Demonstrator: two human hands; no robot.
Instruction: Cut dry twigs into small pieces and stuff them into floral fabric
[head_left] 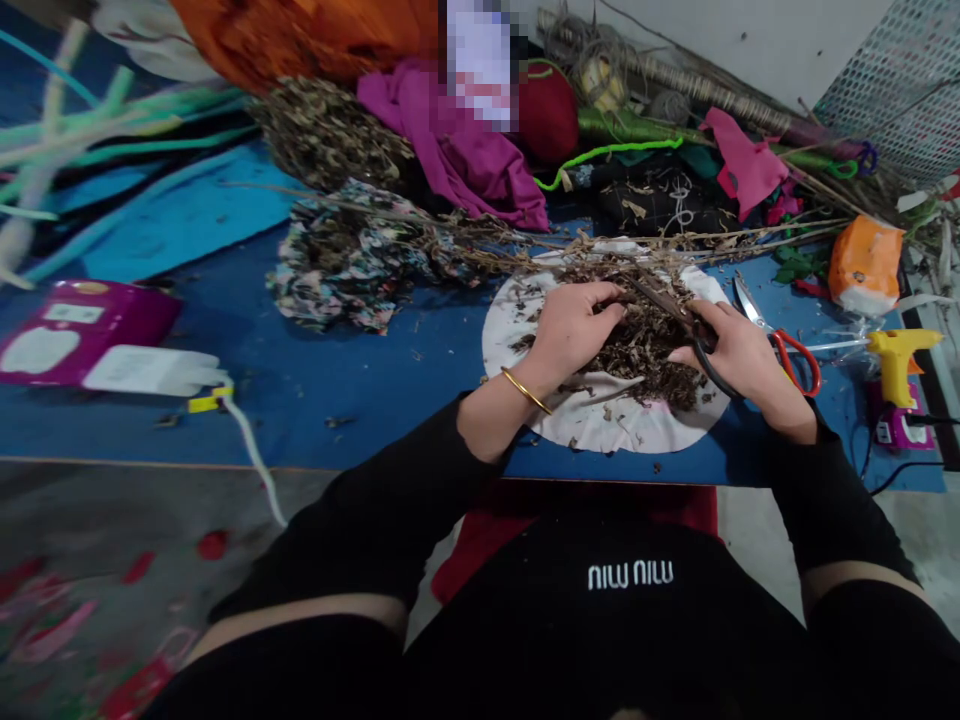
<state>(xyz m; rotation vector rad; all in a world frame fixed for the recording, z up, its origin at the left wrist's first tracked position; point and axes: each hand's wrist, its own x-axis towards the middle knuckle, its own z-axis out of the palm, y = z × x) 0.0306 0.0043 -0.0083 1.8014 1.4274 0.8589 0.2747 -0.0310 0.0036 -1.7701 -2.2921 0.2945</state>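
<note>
A round white cloth (504, 345) lies on the blue table, with a heap of dry brown leaves and stems (645, 350) on it. My left hand (574, 330), with a gold bangle at the wrist, is curled at the left of the heap. Its fingertips close on dried leaves, though the exact piece is partly hidden. In my right hand (735, 350) is a pair of dark scissors (664, 303), its blades pointing up and left over the leaves. Just beyond this hand rests a second pair of scissors with red handles (799, 365).
Long dry stalks (517, 235) cross behind the cloth. Patterned fabric (337, 265) with leaves in it and purple cloth (457, 140) pile up further back. At right are a yellow glue gun (896, 360) and an orange packet (866, 265); at left, a purple pack (90, 335).
</note>
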